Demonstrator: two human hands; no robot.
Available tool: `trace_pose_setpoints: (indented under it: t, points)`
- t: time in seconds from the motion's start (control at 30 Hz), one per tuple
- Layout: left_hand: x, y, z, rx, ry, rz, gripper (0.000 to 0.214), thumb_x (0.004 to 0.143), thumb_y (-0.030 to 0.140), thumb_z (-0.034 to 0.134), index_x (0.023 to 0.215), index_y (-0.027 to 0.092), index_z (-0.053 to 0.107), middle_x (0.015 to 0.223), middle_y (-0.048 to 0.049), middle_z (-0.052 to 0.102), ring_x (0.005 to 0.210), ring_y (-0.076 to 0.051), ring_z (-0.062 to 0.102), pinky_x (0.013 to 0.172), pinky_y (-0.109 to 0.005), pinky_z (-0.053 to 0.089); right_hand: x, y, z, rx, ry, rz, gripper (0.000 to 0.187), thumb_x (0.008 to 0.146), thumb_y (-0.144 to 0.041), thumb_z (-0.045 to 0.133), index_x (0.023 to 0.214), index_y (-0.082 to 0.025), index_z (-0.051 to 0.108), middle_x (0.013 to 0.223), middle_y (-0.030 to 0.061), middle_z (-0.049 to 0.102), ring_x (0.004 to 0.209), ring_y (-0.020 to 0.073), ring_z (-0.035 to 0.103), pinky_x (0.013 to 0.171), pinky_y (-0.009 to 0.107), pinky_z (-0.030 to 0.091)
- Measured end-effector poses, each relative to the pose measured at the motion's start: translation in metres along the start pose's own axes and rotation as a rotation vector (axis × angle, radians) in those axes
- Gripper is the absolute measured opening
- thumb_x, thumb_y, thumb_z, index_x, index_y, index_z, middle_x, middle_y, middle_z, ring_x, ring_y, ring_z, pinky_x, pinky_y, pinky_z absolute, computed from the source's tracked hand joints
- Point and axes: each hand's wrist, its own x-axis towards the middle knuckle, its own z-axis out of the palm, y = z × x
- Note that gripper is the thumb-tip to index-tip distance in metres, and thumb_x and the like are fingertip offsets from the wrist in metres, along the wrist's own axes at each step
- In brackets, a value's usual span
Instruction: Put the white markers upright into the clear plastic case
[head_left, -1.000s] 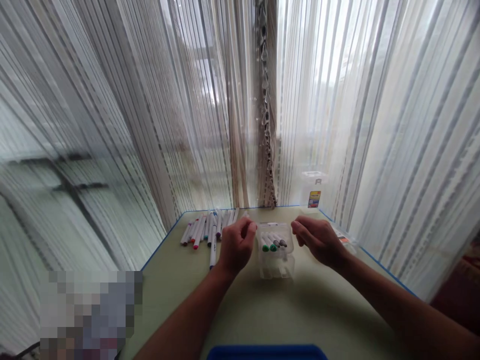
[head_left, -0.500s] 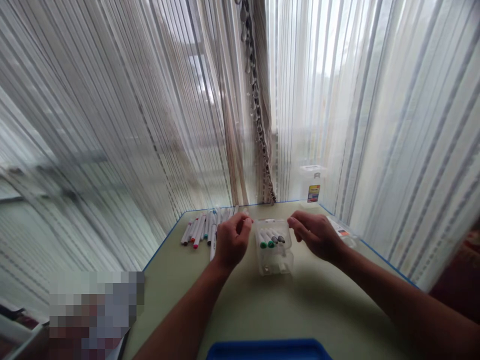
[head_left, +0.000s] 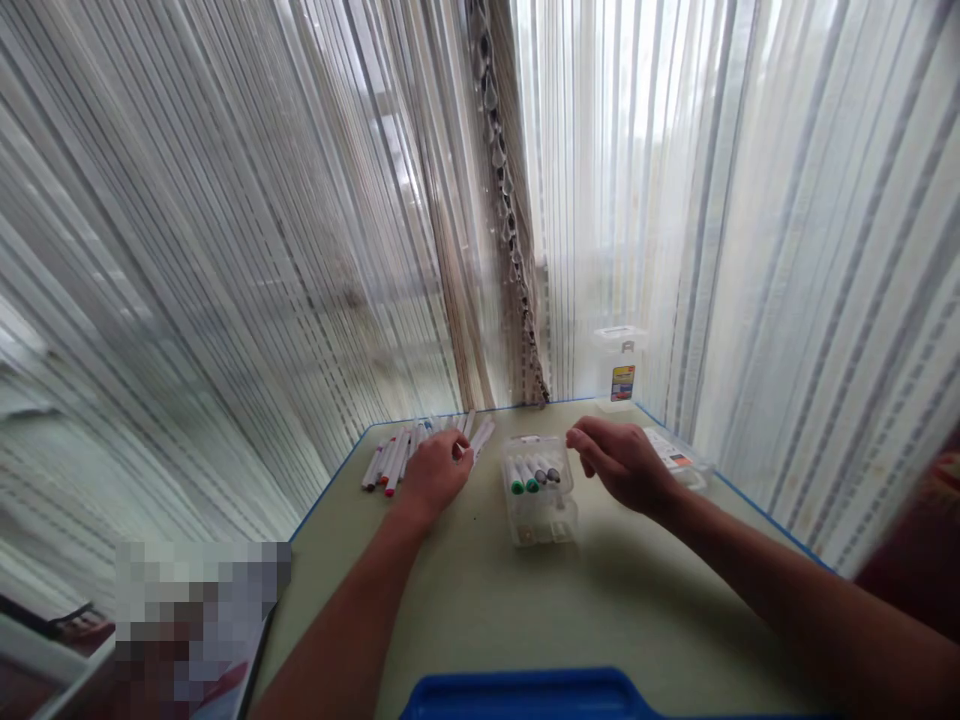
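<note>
A small clear plastic box (head_left: 537, 510) lies on the pale green table (head_left: 480, 600) with a few white markers in it, capped green and grey. A row of several white markers (head_left: 390, 462) lies to its left, near the back edge. My left hand (head_left: 433, 472) rests on the right end of that row, fingers curled down and pinched on a marker. My right hand (head_left: 621, 463) hovers just right of the box, fingers loosely bent and apart, holding nothing.
Sheer striped curtains close in the table at the back and on both sides. A white tub with a coloured label (head_left: 619, 367) stands at the back right. A flat clear packet (head_left: 676, 461) lies by the right edge. A blue tray (head_left: 525, 695) sits at the near edge.
My left hand has moved left from beside the box onto the row of markers. My right hand has stayed by the box. The view has tilted slightly.
</note>
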Motion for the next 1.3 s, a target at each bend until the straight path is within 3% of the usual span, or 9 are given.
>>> trace_pose_setpoints:
  t: [0.13,0.33,0.57,1.0,1.13,1.3]
  points:
    - [-0.004,0.002,0.000,0.115,-0.103,0.011,0.018,0.086,0.027,0.062,0.096,0.018,0.073,0.098,-0.0109,0.075,0.090,-0.026,0.069,0.075,-0.032,0.048,0.001,0.003,-0.001,0.003,0.035,0.000,0.035,0.096,-0.037,0.046,0.066,-0.022,0.056,0.048,-0.0014,0.060,0.045,0.0150,0.054,0.052,0.027,0.040]
    - [-0.005,-0.001,0.002,0.189,-0.202,-0.040,0.023,0.086,0.032,0.062,0.101,0.018,0.073,0.098,-0.0128,0.076,0.093,-0.028,0.070,0.078,-0.034,0.049,0.001,0.006,-0.001,-0.014,0.034,-0.001,0.032,0.095,-0.036,0.047,0.071,-0.021,0.061,0.047,-0.0020,0.059,0.046,0.0156,0.055,0.054,0.027,0.042]
    - [-0.006,0.002,0.007,0.216,-0.233,-0.061,0.024,0.087,0.031,0.061,0.102,0.018,0.074,0.101,-0.0144,0.076,0.094,-0.029,0.070,0.079,-0.035,0.049,0.000,0.005,0.000,-0.044,0.017,-0.014,0.034,0.095,-0.036,0.049,0.065,-0.021,0.057,0.048,-0.0010,0.060,0.046,0.0149,0.055,0.054,0.027,0.042]
    - [-0.001,-0.006,0.007,0.206,-0.148,-0.081,0.027,0.091,0.028,0.054,0.100,0.016,0.077,0.110,-0.0171,0.073,0.100,-0.031,0.068,0.081,-0.037,0.051,0.000,0.006,0.000,-0.054,0.020,-0.030,0.032,0.093,-0.037,0.053,0.064,-0.022,0.057,0.046,-0.0014,0.059,0.043,0.0142,0.053,0.049,0.026,0.038]
    - [0.002,-0.011,0.010,0.095,-0.070,-0.138,0.026,0.091,0.028,0.055,0.097,0.016,0.077,0.111,-0.0180,0.072,0.099,-0.033,0.068,0.082,-0.040,0.052,0.000,0.005,0.001,-0.043,0.029,0.002,0.032,0.091,-0.037,0.055,0.064,-0.021,0.059,0.046,-0.0011,0.059,0.042,0.0138,0.052,0.049,0.026,0.039]
    - [0.005,-0.001,0.004,-0.108,0.100,-0.159,0.027,0.093,0.026,0.051,0.098,0.013,0.074,0.106,-0.0175,0.073,0.099,-0.029,0.068,0.088,-0.039,0.051,0.000,0.009,0.003,-0.021,0.053,0.017,0.034,0.094,-0.039,0.054,0.066,-0.021,0.060,0.050,0.0001,0.061,0.047,0.0143,0.055,0.052,0.026,0.042]
